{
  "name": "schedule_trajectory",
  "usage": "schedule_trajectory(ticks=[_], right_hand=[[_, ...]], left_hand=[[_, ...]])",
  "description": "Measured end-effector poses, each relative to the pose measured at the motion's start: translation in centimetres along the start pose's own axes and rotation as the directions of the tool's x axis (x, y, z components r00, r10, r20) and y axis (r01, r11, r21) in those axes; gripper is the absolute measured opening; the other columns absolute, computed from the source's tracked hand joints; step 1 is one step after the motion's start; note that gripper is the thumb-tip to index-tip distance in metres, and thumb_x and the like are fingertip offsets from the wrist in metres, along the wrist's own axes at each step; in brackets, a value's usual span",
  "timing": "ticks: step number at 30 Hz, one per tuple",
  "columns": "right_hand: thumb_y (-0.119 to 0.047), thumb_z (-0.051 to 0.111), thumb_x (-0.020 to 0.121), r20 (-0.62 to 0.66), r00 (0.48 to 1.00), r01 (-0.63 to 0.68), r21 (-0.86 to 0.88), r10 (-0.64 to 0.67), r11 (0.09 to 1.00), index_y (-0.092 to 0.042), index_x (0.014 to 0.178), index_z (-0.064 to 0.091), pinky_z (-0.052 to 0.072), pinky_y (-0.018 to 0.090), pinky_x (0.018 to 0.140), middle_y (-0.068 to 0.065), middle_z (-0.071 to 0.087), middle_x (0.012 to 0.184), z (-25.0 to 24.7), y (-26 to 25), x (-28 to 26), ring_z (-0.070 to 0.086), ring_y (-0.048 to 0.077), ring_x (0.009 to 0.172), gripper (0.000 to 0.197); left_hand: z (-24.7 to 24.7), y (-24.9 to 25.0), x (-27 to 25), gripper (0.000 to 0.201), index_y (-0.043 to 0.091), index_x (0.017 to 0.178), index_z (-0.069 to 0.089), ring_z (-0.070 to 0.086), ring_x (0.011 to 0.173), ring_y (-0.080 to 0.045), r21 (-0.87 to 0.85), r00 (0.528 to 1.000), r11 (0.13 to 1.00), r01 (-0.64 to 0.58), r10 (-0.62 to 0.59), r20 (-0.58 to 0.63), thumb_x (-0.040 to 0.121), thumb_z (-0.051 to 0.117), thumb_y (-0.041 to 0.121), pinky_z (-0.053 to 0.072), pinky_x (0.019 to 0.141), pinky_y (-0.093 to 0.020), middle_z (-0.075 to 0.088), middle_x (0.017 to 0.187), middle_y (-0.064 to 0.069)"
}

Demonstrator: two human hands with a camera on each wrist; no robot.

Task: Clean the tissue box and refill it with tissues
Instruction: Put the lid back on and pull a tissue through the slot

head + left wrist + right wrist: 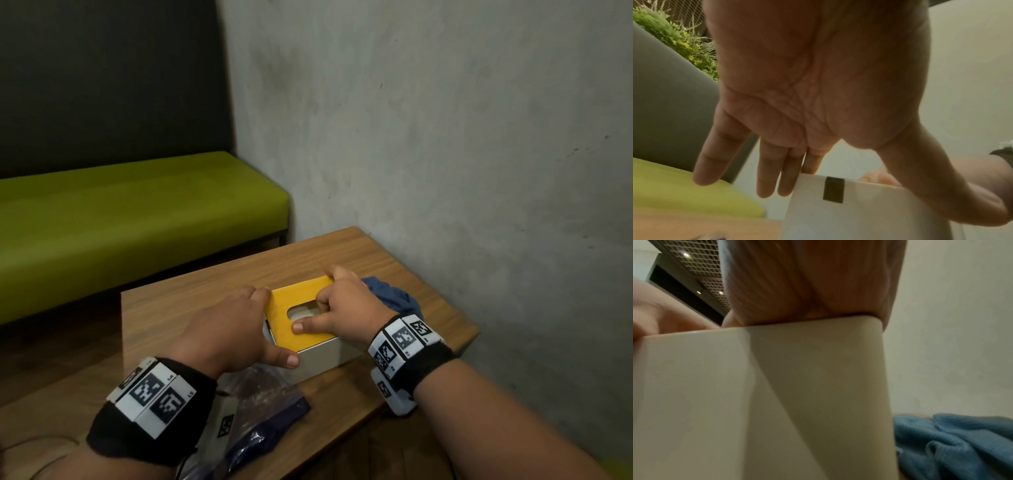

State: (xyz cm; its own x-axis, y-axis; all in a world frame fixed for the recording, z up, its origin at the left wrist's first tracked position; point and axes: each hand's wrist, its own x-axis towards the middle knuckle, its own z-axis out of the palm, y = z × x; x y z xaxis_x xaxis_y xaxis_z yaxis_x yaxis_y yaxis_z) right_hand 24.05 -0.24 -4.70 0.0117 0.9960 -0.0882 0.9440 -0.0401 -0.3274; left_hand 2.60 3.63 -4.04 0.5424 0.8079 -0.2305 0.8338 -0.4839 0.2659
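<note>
A white tissue box [322, 359] with a yellow lid [284, 308] stands on the wooden table [191, 301]. The lid has an oval slot and sits a little askew, leaving a narrow gap on the box's left side. My left hand [226, 325] lies against the box's left side with straight fingers, thumb on the near corner. In the left wrist view the left hand [807, 97] is spread above the box [859, 214]. My right hand [342, 308] rests on the lid, fingers hooked into the slot and thumb flat on the yellow top. The right wrist view shows the box wall [777, 402] under the right hand [807, 280].
A crumpled blue cloth [394, 296] lies right of the box by the grey wall, and the blue cloth [951, 443] also shows in the right wrist view. A clear plastic bag [260, 404] with purple print lies in front of the box. A green bench [120, 212] stands beyond the table.
</note>
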Motion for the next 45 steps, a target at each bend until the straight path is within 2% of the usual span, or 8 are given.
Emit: schedule_trajectory(ticks=[5, 12, 19, 23, 26, 29, 36, 45], right_hand=[[-0.086, 0.038, 0.077, 0.143, 0.989, -0.012, -0.242, 0.048, 0.970, -0.012, 0.101, 0.077, 0.014, 0.051, 0.119, 0.007, -0.007, 0.166, 0.2, -0.5, 0.1, 0.003, 0.028, 0.152, 0.086], [-0.090, 0.032, 0.072, 0.083, 0.994, -0.047, -0.270, 0.072, 0.962, -0.008, 0.125, 0.066, -0.003, 0.054, 0.121, 0.002, -0.009, 0.166, 0.8, -0.8, 0.1, -0.003, 0.020, 0.153, 0.104], [-0.088, 0.028, 0.077, 0.140, 0.989, -0.021, -0.228, 0.054, 0.973, -0.036, 0.110, 0.075, -0.020, 0.064, 0.111, 0.002, -0.008, 0.166, 0.1, -1.1, -0.2, -0.008, 0.021, 0.152, 0.077], [-0.070, 0.030, 0.092, 0.052, 0.991, -0.107, -0.248, 0.124, 0.963, -0.027, 0.109, 0.076, -0.016, 0.065, 0.112, 0.007, 0.015, 0.165, -1.0, -1.2, 0.3, 0.006, 0.024, 0.152, 0.066], [-0.067, 0.046, 0.084, -0.081, 0.961, -0.275, -0.422, 0.266, 0.864, -0.026, 0.114, 0.072, -0.009, 0.074, 0.109, 0.009, 0.042, 0.154, -1.5, -2.1, 0.8, 0.021, 0.033, 0.148, 0.057], [-0.078, 0.058, 0.065, -0.003, 0.882, -0.430, -0.416, 0.472, 0.801, -0.023, 0.119, 0.067, -0.009, 0.077, 0.104, 0.011, 0.054, 0.143, -2.1, -3.9, 1.4, 0.027, 0.040, 0.143, 0.077], [-0.066, 0.071, 0.065, 0.045, 0.768, -0.590, -0.337, 0.638, 0.734, -0.010, 0.153, 0.028, -0.008, 0.078, 0.104, 0.023, 0.012, 0.162, -0.5, -6.2, 2.9, 0.002, 0.051, 0.146, 0.113], [-0.068, 0.063, 0.067, 0.118, 0.765, -0.511, -0.485, 0.633, 0.709, -0.016, 0.133, 0.054, -0.006, 0.087, 0.092, 0.018, 0.039, 0.150, -0.4, -6.6, 3.3, 0.018, 0.048, 0.141, 0.085]], left_hand=[[0.1, -0.3, 0.1, 0.136, 0.027, 0.163, 0.014, 0.043, 0.143, -0.021, -0.061, 0.999, 0.998, 0.008, -0.006, 0.038, 0.054, 0.058, 0.096, 0.046, 0.109, -0.046, 0.026, 0.167, 0.005], [0.5, -0.3, 0.2, 0.119, 0.024, 0.164, 0.011, 0.036, 0.148, -0.021, 0.010, 1.000, 1.000, -0.006, 0.006, -0.019, 0.074, 0.059, 0.086, 0.045, 0.110, -0.046, 0.022, 0.169, 0.004], [1.0, -0.3, -0.1, 0.118, 0.025, 0.162, 0.016, 0.039, 0.145, -0.021, 0.040, 0.997, 0.999, -0.020, 0.023, -0.073, 0.071, 0.055, 0.090, 0.048, 0.105, -0.046, 0.032, 0.163, 0.002], [0.9, 0.7, -0.5, 0.111, 0.029, 0.142, 0.040, 0.051, 0.128, -0.020, 0.095, 0.988, 0.995, 0.037, -0.022, -0.155, 0.056, 0.055, 0.098, 0.052, 0.091, -0.041, 0.051, 0.140, 0.004], [0.9, 1.5, -0.8, 0.105, 0.029, 0.120, 0.045, 0.058, 0.112, -0.020, 0.114, 0.980, 0.990, 0.086, -0.064, -0.186, 0.047, 0.053, 0.103, 0.050, 0.078, -0.038, 0.057, 0.124, 0.005], [0.7, 2.0, -0.8, 0.093, 0.030, 0.102, 0.039, 0.059, 0.097, -0.019, 0.096, 0.981, 0.990, 0.103, -0.085, -0.174, 0.046, 0.057, 0.102, 0.043, 0.068, -0.036, 0.059, 0.109, 0.005], [0.4, 2.2, -0.8, 0.087, 0.029, 0.107, 0.044, 0.064, 0.103, -0.021, 0.097, 0.988, 0.993, 0.067, -0.053, -0.148, 0.055, 0.061, 0.096, 0.042, 0.066, -0.035, 0.063, 0.113, 0.004], [0.6, 2.2, -0.6, 0.090, 0.028, 0.112, 0.046, 0.064, 0.102, -0.021, 0.102, 0.987, 0.992, 0.074, -0.059, -0.151, 0.055, 0.061, 0.097, 0.042, 0.067, -0.035, 0.063, 0.112, 0.004]])
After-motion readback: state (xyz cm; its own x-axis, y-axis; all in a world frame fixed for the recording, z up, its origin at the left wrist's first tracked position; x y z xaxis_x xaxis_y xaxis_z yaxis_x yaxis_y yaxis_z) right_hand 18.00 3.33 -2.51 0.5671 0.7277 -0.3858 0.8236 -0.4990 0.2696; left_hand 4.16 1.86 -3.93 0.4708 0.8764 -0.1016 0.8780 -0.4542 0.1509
